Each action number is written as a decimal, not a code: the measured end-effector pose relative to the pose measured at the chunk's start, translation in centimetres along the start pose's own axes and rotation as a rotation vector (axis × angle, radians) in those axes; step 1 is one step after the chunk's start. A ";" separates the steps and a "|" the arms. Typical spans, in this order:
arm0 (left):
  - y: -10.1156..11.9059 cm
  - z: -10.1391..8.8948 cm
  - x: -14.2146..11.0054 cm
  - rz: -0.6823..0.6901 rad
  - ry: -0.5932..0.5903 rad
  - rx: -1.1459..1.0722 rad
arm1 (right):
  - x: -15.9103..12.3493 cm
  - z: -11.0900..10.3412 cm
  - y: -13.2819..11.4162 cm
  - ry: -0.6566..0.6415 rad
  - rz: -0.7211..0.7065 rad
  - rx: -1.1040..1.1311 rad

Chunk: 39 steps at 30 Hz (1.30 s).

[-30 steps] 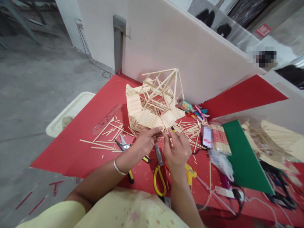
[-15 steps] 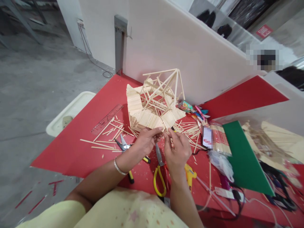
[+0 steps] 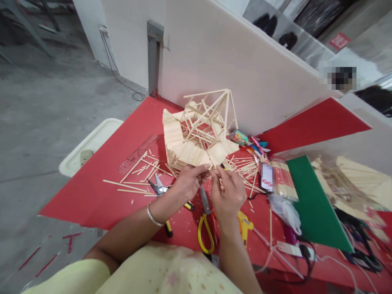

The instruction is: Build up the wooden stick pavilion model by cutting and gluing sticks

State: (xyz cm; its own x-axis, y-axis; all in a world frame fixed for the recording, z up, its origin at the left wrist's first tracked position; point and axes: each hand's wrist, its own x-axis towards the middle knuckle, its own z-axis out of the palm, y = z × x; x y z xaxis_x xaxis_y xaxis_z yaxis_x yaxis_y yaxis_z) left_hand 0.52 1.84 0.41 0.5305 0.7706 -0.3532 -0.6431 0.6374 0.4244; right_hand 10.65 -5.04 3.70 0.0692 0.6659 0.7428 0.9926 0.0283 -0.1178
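Note:
My left hand (image 3: 192, 179) and my right hand (image 3: 227, 187) meet fingertip to fingertip at the near edge of a model built of wooden sticks (image 3: 191, 153). Both are closed in a pinch around a small piece at the model's edge, probably a thin stick, too small to make out. An open frame of sticks (image 3: 211, 110) rises from the model's middle. Below my hands lie yellow-handled scissors (image 3: 206, 232). Cutting pliers (image 3: 161, 188) lie partly under my left forearm. A yellow glue gun (image 3: 245, 226) rests just right of my right wrist.
Loose sticks (image 3: 143, 167) and a clear ruler (image 3: 137, 154) lie left on the red table (image 3: 92, 196). More sticks (image 3: 245, 167), a packet of sticks (image 3: 284, 179), a plastic bag (image 3: 284, 212) and a green board (image 3: 318, 208) are at right. A white partition (image 3: 226, 53) stands behind.

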 end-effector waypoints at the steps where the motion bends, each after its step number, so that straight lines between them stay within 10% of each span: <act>1: 0.0 0.0 0.0 0.000 -0.002 0.002 | 0.0 0.0 0.0 -0.001 0.001 -0.003; 39: 1.1 -0.3 -1.7 -0.041 0.020 0.037 | -3.0 -0.9 -0.5 -0.085 0.108 0.104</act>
State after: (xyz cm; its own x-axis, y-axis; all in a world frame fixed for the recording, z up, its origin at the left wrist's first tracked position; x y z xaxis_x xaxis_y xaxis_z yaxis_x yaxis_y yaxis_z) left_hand -1.23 1.16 1.26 0.5443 0.7440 -0.3876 -0.5999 0.6681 0.4401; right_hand 10.07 -7.77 2.13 0.1622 0.7298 0.6642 0.9638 0.0271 -0.2651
